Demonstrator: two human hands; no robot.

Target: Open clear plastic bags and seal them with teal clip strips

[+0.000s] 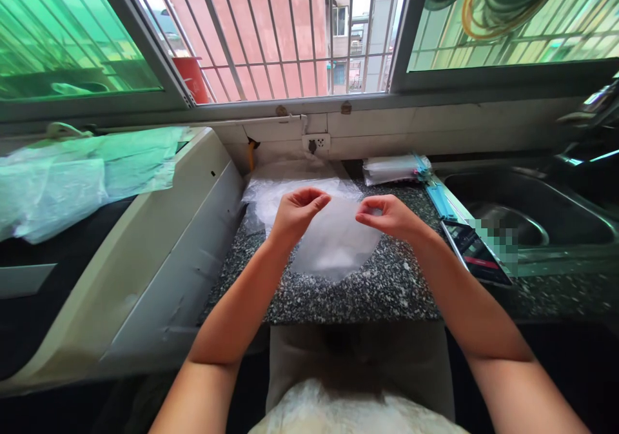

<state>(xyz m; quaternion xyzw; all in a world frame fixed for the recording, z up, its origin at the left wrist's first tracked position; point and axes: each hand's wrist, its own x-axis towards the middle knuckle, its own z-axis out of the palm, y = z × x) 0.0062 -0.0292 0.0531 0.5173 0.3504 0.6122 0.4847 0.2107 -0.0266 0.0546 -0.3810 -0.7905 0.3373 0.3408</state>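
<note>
Between my two hands hangs a translucent plastic bag (338, 244), its upper edge stretched above the speckled stone counter (353, 302). Thumb and fingers of my left hand (300, 209) pinch its upper left corner. On the other side my right hand (387, 215) pinches the upper right corner, fingers curled into a ring. A loose pile of clear plastic bags (294, 176) lies on the counter behind, partly covered by my left hand and the held bag.
A white washing machine (188, 227) stands left, with plastic sheets (87, 176) on top. At right are a packed bundle of clear bags (394, 168), light-blue strips (440, 202), a phone-like device (476, 250) and a metal sink (512, 208). A wall socket (316, 142) is behind.
</note>
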